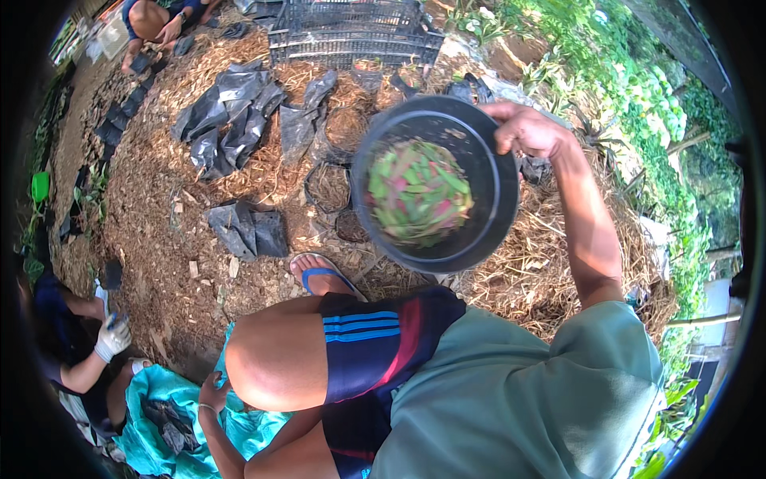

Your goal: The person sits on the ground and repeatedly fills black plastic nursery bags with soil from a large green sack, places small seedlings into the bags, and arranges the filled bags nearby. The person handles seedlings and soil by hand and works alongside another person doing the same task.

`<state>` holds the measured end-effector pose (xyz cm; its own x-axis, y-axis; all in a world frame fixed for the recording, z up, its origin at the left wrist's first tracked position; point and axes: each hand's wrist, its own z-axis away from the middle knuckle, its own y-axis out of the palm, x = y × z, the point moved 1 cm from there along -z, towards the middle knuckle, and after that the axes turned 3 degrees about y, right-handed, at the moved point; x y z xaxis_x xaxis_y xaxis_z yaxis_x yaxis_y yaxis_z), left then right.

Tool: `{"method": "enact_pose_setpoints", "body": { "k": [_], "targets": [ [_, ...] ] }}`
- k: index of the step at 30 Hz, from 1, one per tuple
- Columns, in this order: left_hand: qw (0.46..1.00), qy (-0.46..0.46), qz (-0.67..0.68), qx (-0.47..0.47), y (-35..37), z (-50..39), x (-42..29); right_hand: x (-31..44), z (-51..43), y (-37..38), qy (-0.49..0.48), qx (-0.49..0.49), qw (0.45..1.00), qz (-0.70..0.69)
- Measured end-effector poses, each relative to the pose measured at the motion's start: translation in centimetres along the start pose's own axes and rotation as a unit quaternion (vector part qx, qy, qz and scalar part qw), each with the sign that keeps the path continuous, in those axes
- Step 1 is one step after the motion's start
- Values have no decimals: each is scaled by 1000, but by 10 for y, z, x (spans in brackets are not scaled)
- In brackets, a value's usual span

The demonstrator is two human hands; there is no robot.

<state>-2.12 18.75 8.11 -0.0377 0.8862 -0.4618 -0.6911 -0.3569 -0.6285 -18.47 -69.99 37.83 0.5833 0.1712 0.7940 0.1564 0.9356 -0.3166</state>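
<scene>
A round black plastic bucket is held up by its rim in my right hand, tilted so that its inside shows. Green and pinkish-red leaf pieces, blurred, lie in the bottom. My left hand, with a band at the wrist, is low beside my bent knee, at the edge of a teal woven sack. Whether its fingers grip the sack cannot be told. Crumpled black plastic shows in the sack's opening. Black plastic grow bags with fibrous brown filling stand beyond my sandalled foot.
Empty black bags and crumpled black sheeting lie on wood chips. Black plastic crates stand at the top. Dry straw is heaped below the bucket. A person with a gloved hand is at left; another person squats at upper left.
</scene>
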Motion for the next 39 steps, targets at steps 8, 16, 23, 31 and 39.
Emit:
{"method": "enact_pose_setpoints", "body": {
  "k": [8,16,23,31,39],
  "targets": [
    [999,-30,41,17,-16,-11,-25,-224,42,-63,311,70,947,43],
    [996,60,-70,22,-21,-6,-22,-358,67,-29,155,150,969,-118],
    [998,46,-13,29,-20,2,5,-367,54,-35,228,123,965,-30],
    [997,-2,81,-21,-10,-1,34,-302,41,5,367,133,911,134],
    [998,-36,-43,13,-16,-6,6,-259,35,-4,319,53,929,181]
  ]
}}
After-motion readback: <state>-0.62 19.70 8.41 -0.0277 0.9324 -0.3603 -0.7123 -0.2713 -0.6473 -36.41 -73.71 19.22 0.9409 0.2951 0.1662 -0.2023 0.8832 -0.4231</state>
